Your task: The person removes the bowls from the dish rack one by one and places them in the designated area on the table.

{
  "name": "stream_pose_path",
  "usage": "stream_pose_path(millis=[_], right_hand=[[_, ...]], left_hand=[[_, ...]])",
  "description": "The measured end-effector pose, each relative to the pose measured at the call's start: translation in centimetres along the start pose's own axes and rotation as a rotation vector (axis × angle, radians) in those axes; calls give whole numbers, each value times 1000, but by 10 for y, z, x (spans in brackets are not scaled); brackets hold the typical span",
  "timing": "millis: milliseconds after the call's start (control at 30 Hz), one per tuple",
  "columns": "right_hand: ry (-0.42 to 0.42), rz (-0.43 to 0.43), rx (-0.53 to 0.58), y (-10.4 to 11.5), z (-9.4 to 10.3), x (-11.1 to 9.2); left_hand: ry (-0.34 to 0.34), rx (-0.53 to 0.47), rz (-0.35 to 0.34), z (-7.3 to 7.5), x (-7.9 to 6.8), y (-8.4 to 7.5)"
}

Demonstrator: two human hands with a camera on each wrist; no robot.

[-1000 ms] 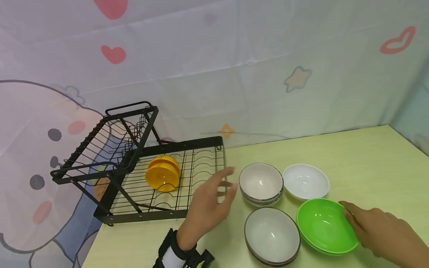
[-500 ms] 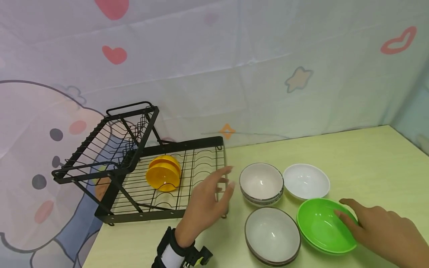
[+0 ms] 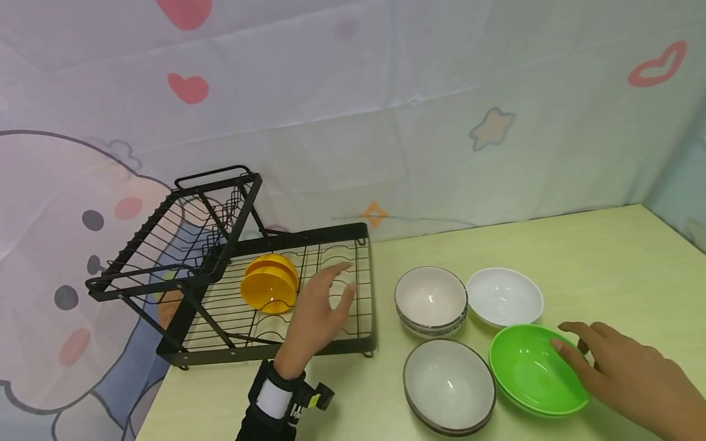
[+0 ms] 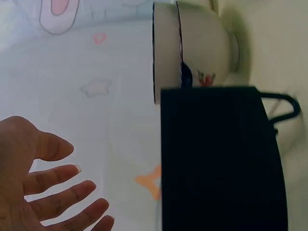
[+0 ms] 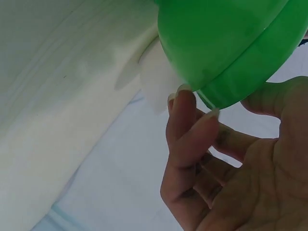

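My left hand (image 3: 317, 312) is spread above the right part of a black wire dish rack (image 3: 254, 353), holding nothing. To its left, two yellow bowls (image 3: 268, 288) lean one against the other in the rack. My right hand (image 3: 634, 373) is at the right rim of nested green bowls (image 3: 532, 367), thumb over the inside and bent fingers (image 5: 183, 115) near the outer side. In the right wrist view the fingertips come close to the lower rim; whether they touch it is unclear. The left wrist view shows the left hand (image 4: 48, 187) with fingers apart, beside the rack's dark frame.
Left of the green bowls is a stack of grey-white bowls (image 3: 449, 386) with dark rims. Behind it stand stacked patterned bowls (image 3: 430, 297) and a white bowl (image 3: 504, 297). The rack's raised upper tier (image 3: 176, 239) stands at the left. A printed cloth (image 3: 419, 122) hangs behind the table.
My left hand has moved left, from beside the patterned bowls to over the rack. The right hand's thumb and fingers have spread slightly at the green rim; the bowls stay put.
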State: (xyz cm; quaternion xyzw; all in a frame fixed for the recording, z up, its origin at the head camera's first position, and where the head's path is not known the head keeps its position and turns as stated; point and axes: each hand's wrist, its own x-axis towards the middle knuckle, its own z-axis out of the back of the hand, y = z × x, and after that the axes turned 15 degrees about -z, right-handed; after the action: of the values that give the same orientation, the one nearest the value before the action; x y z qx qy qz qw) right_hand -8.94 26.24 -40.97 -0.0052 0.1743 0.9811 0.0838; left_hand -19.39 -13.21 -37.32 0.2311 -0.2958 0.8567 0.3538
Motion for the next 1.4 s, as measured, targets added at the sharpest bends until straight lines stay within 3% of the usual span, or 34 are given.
stream_pose_path(millis=[333, 600, 833, 1067, 1267, 1400], right_hand=[[-60, 65, 78, 3, 2, -5], [-140, 149, 118, 3, 1, -3], [-128, 143, 127, 6, 3, -4], [-156, 156, 154, 8, 6, -4], [-158, 156, 162, 8, 9, -5], [-151, 148, 159, 7, 11, -6]], left_hand=[[-17, 62, 98, 9, -7, 29], [-48, 339, 30, 20, -15, 53], [32, 528, 128, 30, -24, 71], [78, 675, 144, 39, -30, 87], [110, 700, 196, 45, -28, 97], [124, 644, 229, 48, -23, 96]])
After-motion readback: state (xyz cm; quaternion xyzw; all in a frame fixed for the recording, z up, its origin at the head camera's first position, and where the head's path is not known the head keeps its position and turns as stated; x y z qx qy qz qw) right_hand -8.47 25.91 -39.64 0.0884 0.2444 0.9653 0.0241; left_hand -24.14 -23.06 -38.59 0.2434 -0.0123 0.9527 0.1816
